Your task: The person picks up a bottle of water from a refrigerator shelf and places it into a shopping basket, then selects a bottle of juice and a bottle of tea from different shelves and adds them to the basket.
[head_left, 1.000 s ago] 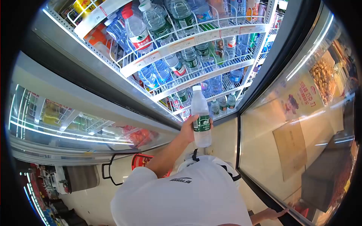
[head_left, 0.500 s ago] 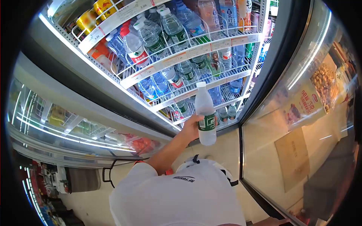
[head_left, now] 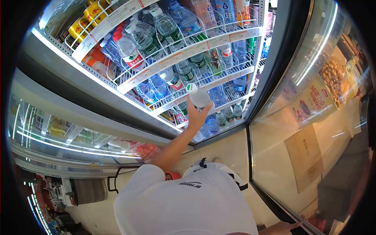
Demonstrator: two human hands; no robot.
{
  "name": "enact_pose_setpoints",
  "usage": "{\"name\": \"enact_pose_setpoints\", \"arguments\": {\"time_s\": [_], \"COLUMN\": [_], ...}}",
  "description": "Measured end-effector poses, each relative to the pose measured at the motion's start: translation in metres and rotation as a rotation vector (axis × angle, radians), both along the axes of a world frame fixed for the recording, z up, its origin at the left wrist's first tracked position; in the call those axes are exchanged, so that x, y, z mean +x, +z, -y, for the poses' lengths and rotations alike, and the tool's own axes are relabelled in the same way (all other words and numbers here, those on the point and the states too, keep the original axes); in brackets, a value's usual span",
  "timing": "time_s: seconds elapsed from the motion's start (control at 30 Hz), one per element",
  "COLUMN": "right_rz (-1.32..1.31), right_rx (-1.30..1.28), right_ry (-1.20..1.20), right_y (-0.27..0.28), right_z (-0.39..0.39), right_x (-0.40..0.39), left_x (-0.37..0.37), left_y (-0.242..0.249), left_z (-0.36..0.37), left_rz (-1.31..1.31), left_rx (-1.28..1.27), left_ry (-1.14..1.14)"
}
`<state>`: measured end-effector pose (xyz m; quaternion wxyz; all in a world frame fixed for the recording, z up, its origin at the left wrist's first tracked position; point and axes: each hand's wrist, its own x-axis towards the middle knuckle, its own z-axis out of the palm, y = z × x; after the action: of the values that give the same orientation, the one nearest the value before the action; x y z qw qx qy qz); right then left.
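My left hand (head_left: 199, 114) is closed around a clear plastic water bottle (head_left: 199, 97) with a white and green cap. The bottle's top tilts toward me, in front of the lower shelves of an open drinks fridge; its lower part is hidden by the hand and its own tilt. At the bottom right, my right hand (head_left: 285, 228) has a finger stretched out to the edge of the open glass door (head_left: 274, 201). The rest of its fingers are hard to make out. Similar green-labelled bottles (head_left: 169, 29) lie on the shelf above the held one.
White wire shelves carry price strips (head_left: 188, 55). A red-capped bottle (head_left: 127, 49) and yellow cans (head_left: 94, 13) are at upper left. A second glass-fronted fridge (head_left: 78, 133) stands left. Flattened cardboard (head_left: 303, 156) shows through the door glass at right.
My left hand has taken the bottle up and slightly left, toward the shelves. The bottle has gone from upright side-on to cap facing me. My right hand stays by the door edge.
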<state>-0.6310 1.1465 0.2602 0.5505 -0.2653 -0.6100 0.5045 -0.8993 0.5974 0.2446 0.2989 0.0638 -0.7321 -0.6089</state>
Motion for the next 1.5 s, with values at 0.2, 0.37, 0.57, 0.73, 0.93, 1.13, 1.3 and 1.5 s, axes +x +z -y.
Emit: {"name": "enact_pose_setpoints", "arguments": {"time_s": [0.2, 0.37, 0.57, 0.73, 0.93, 1.13, 1.3, 1.5], "right_rz": [-0.008, -0.016, -0.031, -0.021, 0.0, 0.017, 0.033, 0.083], "right_rx": [0.006, 0.004, 0.004, -0.006, 0.009, 0.017, 0.021, 0.008], "right_ry": [-0.013, -0.045, -0.074, -0.099, -0.139, -0.155, -0.152, -0.155], "right_y": [-0.003, -0.008, -0.014, -0.02, -0.018, -0.018, -0.018, -0.009], "right_z": [-0.006, -0.008, -0.012, -0.012, -0.018, -0.022, -0.022, -0.018], "right_x": [-0.006, -0.008, -0.017, -0.017, -0.007, -0.004, -0.002, 0.004], "left_x": [-0.062, -0.091, -0.126, -0.136, -0.138, -0.137, -0.131, -0.127], "left_y": [0.032, 0.033, 0.022, 0.016, 0.015, 0.016, 0.007, 0.006], "left_z": [0.014, 0.022, 0.037, 0.036, 0.035, 0.034, 0.037, 0.041], "left_rz": [-0.229, -0.28, -0.311, -0.287, -0.176, -0.195, -0.131, -0.086], "left_rx": [-0.356, -0.758, -0.587, -0.538, -0.684, -0.646, -0.515, -0.469], "left_ry": [0.215, 0.397, 0.361, 0.35, 0.415, 0.432, 0.48, 0.495]}}
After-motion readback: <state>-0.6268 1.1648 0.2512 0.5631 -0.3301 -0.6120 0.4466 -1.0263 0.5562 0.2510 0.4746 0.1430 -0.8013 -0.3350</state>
